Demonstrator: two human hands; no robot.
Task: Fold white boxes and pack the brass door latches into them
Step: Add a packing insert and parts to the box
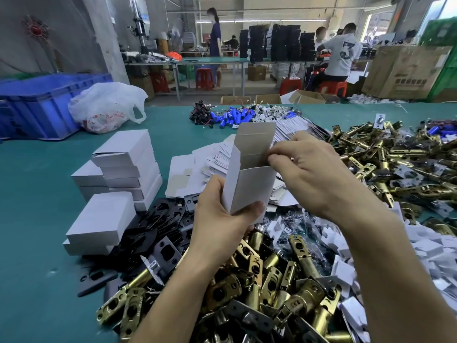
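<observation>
My left hand [222,219] grips the lower end of a white box [249,179], held upright above the table with its top end open and the lid flap standing up. My right hand [314,174] pinches a side flap at the box's open top. Brass door latches [272,273] lie heaped right below my hands, and a second heap of latches [395,159] spreads to the right. Flat unfolded white boxes [215,157] lie fanned out behind the held box. Closed white boxes [123,167] are stacked at the left.
Black strike plates [158,226] lie piled beside the box stack on the green table [37,206]. Small white plastic bags [420,253] cover the right. Blue batteries with wires [232,117], a white plastic bag [106,107] and a blue crate [42,102] sit farther back. People work at distant benches.
</observation>
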